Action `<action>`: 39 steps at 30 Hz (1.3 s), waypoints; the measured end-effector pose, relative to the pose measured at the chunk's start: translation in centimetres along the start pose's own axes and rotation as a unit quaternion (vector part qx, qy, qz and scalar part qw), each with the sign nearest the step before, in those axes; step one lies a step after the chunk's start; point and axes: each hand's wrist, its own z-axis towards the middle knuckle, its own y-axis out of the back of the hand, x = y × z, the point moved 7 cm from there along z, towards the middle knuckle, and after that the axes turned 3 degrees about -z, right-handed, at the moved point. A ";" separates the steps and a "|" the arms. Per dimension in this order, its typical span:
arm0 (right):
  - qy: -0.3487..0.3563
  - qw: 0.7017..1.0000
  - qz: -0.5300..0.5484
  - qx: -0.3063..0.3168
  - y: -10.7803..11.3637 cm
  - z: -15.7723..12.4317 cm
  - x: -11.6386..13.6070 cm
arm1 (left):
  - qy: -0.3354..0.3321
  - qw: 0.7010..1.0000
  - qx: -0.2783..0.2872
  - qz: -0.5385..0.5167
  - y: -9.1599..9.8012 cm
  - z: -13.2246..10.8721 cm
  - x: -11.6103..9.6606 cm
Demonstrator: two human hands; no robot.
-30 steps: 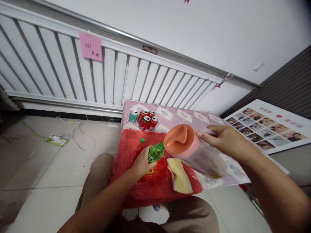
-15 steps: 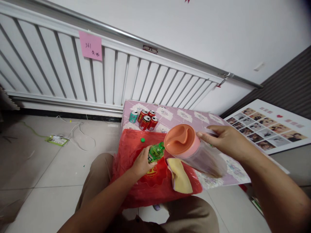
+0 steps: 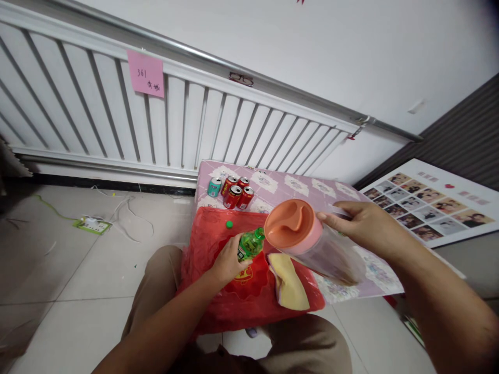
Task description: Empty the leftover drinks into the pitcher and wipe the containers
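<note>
Almost nothing had moved: the jug [image 3: 307,241] had slid a tiny bit to the right, and the bottle [image 3: 250,244] stayed put. So both were held steady, the jug's orange lid just beside the bottle's open top. The left hand [image 3: 228,262] was wrapped round the bottle above the red bag [image 3: 218,306] on the worktop [image 3: 296,184]. The right hand [image 3: 364,228] was closed round the tipped jug's clear side. The green cap [image 3: 229,225] lay nearby.

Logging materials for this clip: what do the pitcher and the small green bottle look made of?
The pitcher: likely plastic, a see-through, slightly cloudy body with an opaque matte salmon lid. The green bottle: probably thin clear-green plastic, glossy, with a printed label; glass cannot be excluded.
</note>
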 end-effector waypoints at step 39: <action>-0.014 1.000 0.000 0.018 -0.2 0.0 0.1 | 0.001 1.000 -0.001 -0.005 0.3 0.0 -0.2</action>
